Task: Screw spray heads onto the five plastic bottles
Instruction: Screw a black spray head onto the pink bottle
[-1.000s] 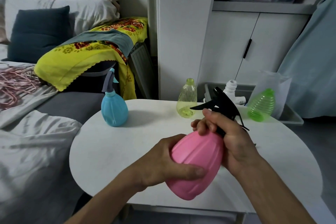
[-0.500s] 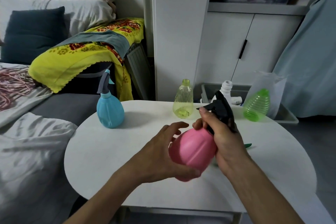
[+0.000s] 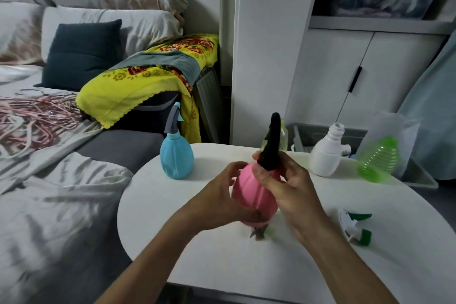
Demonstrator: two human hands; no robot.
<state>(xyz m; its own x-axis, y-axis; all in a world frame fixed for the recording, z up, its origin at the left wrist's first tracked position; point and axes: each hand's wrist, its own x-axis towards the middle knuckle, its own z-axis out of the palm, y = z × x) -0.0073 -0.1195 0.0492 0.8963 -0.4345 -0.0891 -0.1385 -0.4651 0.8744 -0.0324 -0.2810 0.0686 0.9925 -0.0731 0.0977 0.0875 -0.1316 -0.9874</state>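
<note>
My left hand (image 3: 222, 202) cups the pink bottle (image 3: 254, 195) low, fingers curled round it, above the table (image 3: 197, 254) – my right hand (image 3: 286, 185) pinches the black spray head (image 3: 271, 143) (upright) at its collar.

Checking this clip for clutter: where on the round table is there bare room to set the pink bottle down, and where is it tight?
On the white table, bare room lies along the near edge and the left side below the blue bottle. It is tight on the right: white bottle, green bottle and loose spray head crowd there. Both hands hold the pink bottle mid-table.
</note>
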